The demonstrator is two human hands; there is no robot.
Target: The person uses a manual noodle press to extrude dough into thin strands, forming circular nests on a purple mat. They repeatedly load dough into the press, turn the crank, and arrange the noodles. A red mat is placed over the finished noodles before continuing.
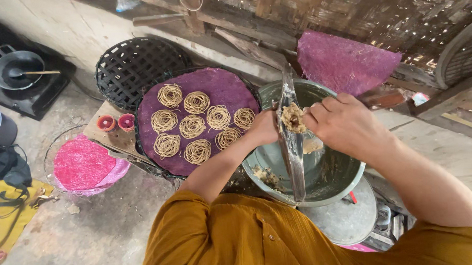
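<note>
Pressing dough (pixel 293 118) into the metal press (pixel 291 141) over the basin (pixel 347 181): right hand (pixel 345 124) fingers are clenching on the dough, left hand (pixel 264 127) is gripping the press; probably best packing evenly w/ no gaps.

Beige dough lump (pixel 293 118) (perhaps sticky) atop metal press (pixel 292 146)
</note>
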